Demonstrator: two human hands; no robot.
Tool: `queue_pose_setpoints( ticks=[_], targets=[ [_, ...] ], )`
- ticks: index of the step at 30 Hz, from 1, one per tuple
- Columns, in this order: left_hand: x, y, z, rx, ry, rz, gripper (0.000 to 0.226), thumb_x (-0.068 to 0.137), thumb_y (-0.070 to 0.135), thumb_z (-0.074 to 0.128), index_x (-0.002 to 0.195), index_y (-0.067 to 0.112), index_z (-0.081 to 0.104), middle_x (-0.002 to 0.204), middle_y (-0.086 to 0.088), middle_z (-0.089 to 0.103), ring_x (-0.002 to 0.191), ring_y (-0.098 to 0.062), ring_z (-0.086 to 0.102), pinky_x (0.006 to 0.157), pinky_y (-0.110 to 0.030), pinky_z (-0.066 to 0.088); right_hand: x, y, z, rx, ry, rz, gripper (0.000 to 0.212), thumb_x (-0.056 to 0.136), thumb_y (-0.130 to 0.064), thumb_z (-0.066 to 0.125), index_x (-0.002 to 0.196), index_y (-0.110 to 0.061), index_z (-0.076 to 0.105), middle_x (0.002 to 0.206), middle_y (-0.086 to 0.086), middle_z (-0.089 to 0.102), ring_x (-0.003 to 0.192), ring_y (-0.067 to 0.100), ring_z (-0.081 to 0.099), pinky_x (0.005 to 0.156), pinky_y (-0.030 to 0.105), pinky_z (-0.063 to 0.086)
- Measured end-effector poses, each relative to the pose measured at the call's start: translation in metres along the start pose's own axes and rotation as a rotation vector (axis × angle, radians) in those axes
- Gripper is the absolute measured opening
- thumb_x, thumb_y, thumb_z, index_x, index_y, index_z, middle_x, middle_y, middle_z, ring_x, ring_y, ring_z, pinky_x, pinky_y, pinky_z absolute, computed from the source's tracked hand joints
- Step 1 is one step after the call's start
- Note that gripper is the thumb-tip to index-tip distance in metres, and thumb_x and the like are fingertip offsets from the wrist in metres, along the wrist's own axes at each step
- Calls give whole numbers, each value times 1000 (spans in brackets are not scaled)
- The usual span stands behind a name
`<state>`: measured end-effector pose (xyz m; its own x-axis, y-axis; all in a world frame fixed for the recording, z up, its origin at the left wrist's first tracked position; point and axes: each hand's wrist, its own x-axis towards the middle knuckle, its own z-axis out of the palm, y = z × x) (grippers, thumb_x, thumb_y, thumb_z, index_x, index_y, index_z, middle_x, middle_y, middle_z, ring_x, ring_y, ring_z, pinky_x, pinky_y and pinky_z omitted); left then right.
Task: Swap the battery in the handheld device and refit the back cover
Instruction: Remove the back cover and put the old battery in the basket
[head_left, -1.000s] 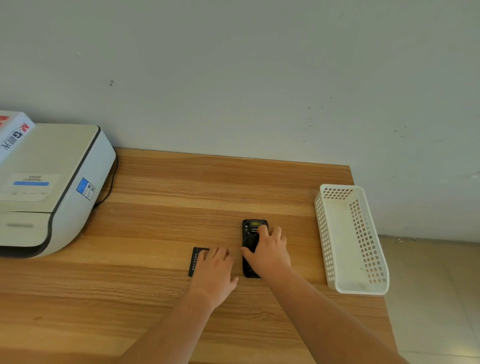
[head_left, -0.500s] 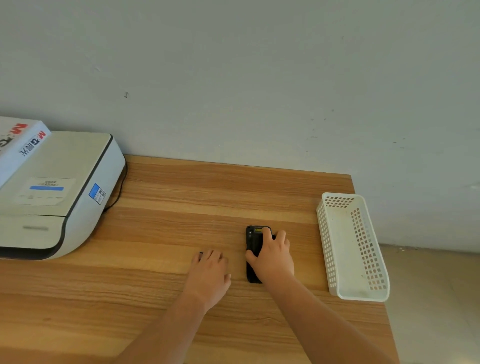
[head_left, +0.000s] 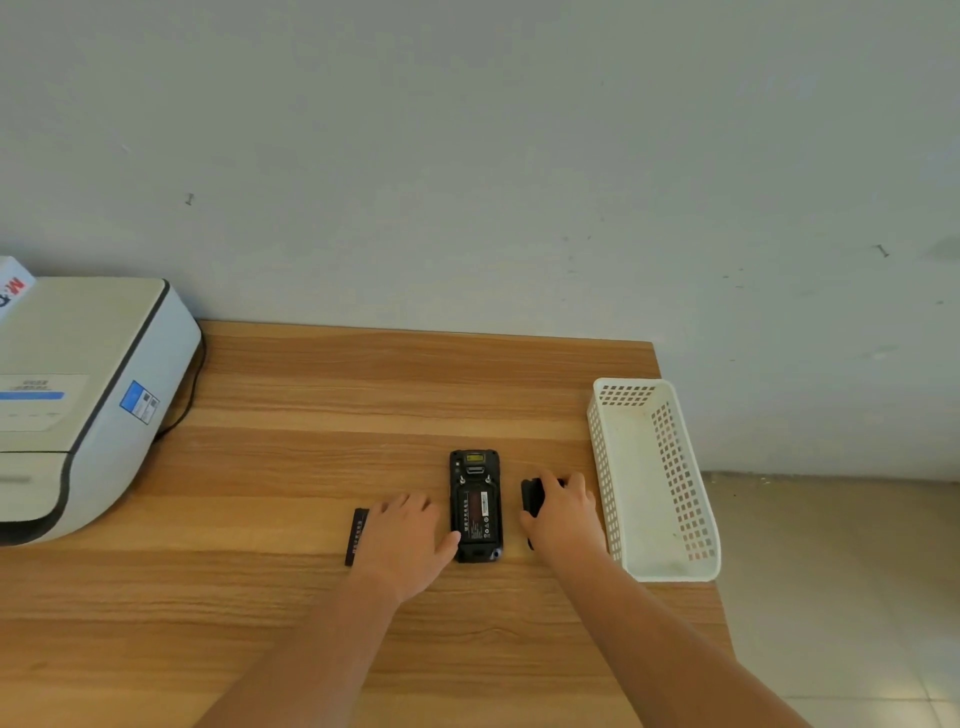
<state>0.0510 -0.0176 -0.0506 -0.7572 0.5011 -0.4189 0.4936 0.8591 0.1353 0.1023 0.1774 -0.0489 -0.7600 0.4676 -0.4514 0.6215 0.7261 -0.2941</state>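
The left hand (head_left: 402, 540) lies flat, fingers together, hiding most of a spare battery (head_left: 356, 535). Beside it the handheld device (head_left: 475, 506) lies open-backed, battery showing. The right hand (head_left: 563, 512) covers the back cover (head_left: 531, 496); its grip is unclear. A white basket (head_left: 654, 478) stands beyond.

A white perforated basket (head_left: 655, 478) is being kept at the right edge of the wooden table (head_left: 322, 395); a white printer (head_left: 78, 400) is being kept at its left.
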Motion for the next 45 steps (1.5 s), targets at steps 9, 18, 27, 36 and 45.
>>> queue_pose_setpoints(
  ticks=[9, 18, 27, 36, 45],
  targets=[
    [-1, 2, 6, 43, -24, 5, 47, 97, 52, 37, 131, 23, 52, 134, 2, 50, 126, -18, 43, 109, -41, 32, 7, 12, 14, -117, -23, 16, 56, 91, -39, 58, 141, -22, 39, 139, 9, 34, 124, 27, 40, 82, 34, 48],
    [-1, 5, 15, 25, -17, -2, 42, 98, 47, 41, 130, 24, 53, 134, 3, 49, 126, -17, 43, 110, -40, 32, 10, 20, 23, -123, -53, 27, 60, 90, -48, 60, 139, -22, 39, 137, 8, 34, 125, 27, 38, 91, 36, 47],
    [1, 1, 11, 30, -34, -20, 42, 98, 44, 41, 133, 22, 51, 139, 1, 47, 130, -17, 41, 113, -40, 30, 12, 14, 12, -132, 20, -77, 60, 92, -56, 50, 140, -22, 38, 140, 7, 38, 127, 26, 40, 97, 39, 46],
    [0, -1, 9, -42, -21, -12, 45, 98, 44, 45, 138, 25, 47, 142, 3, 46, 134, -16, 38, 115, -41, 27, 16, -23, 21, -158, -116, -430, 59, 90, -41, 59, 142, -24, 39, 146, 2, 34, 133, 24, 33, 100, 41, 46],
    [-8, -21, 17, -77, -27, -35, 42, 97, 44, 45, 135, 26, 50, 137, 4, 49, 130, -16, 39, 112, -39, 29, 13, -24, 32, -446, -108, -628, 63, 94, -38, 54, 148, -15, 31, 150, 4, 29, 134, 26, 31, 103, 40, 41]
  ],
)
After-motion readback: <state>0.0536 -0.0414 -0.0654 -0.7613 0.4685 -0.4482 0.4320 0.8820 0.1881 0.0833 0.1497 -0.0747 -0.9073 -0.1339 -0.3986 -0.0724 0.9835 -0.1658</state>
